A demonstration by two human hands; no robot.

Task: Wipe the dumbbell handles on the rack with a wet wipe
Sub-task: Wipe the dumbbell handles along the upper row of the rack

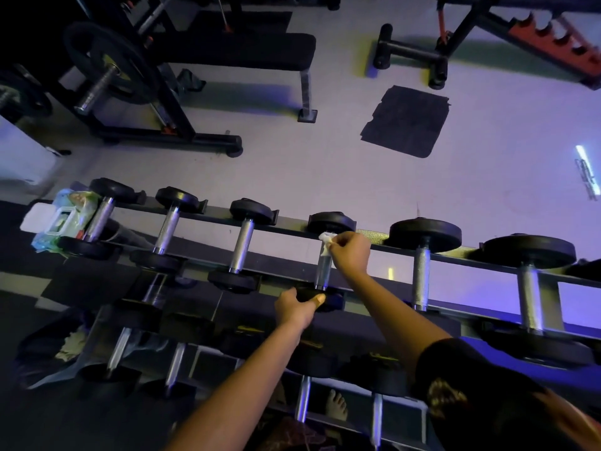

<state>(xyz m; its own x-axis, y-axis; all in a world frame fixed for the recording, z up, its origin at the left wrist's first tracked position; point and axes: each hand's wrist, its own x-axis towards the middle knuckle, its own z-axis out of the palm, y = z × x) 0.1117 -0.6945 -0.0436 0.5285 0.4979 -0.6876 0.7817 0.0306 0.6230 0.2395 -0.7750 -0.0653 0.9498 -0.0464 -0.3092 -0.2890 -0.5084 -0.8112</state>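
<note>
Head view, looking down over a two-tier dumbbell rack point(214, 214) that runs across the frame. At its far left end a pack of wet wipes point(65, 219) lies with its lid flap open, touching the first dumbbell point(100, 218). Beyond it on the floor stands a barbell stand with a black weight plate point(110, 60). A second dumbbell point(169, 226) and a third dumbbell point(242, 244) sit next along the top tier, chrome handles pointing away from the person, and a black flat bench point(234, 48) stands on the pale floor behind them.

The left hand point(294, 309) grips the near head point(336, 302) of the fourth dumbbell point(323, 273), fingers curled round the disc and thumb lying over its top. This dumbbell rests in its cradle on the top tier. The wet wipe point(327, 237), white and bunched, sits at the far end of the handle, just under the far head. The right hand point(351, 252) pinches it there between thumb and curled fingers, pressing it against the chrome.

Farther right, a dark mat point(406, 122) lies on the floor, and a fifth dumbbell point(421, 276) and a larger sixth dumbbell point(530, 289) occupy the rest of the tier. More dumbbells fill the lower tier, and a bare foot point(336, 405) shows below it.
</note>
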